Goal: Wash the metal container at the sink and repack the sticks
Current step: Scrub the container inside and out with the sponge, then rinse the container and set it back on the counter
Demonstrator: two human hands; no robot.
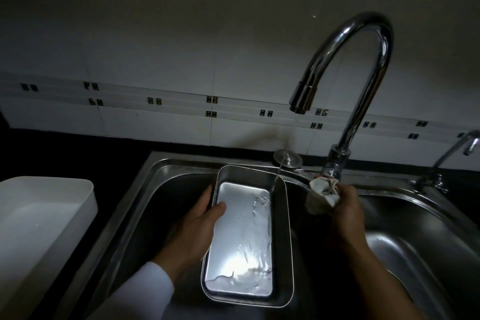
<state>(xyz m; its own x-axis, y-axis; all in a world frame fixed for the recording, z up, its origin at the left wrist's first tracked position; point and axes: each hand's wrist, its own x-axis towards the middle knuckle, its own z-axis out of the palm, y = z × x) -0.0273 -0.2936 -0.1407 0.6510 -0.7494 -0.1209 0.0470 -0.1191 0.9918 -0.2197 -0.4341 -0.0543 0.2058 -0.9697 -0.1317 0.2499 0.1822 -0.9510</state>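
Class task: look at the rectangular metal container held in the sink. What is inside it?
Inside the rectangular metal container only water shows, falling from the curved chrome tap and pooling on its shiny floor. The left hand's thumb hides a small part of the floor. No sticks are visible.

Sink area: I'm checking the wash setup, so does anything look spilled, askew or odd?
Nothing stands out. The left hand holds the metal container under the faucet stream, over the sink; the right hand grips a cloth.

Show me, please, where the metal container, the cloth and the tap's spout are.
metal container (pixel 244 236), head view, on its wet floor.
cloth (pixel 322 193), head view, on the bunched middle.
tap's spout (pixel 302 99), head view, on the nozzle.
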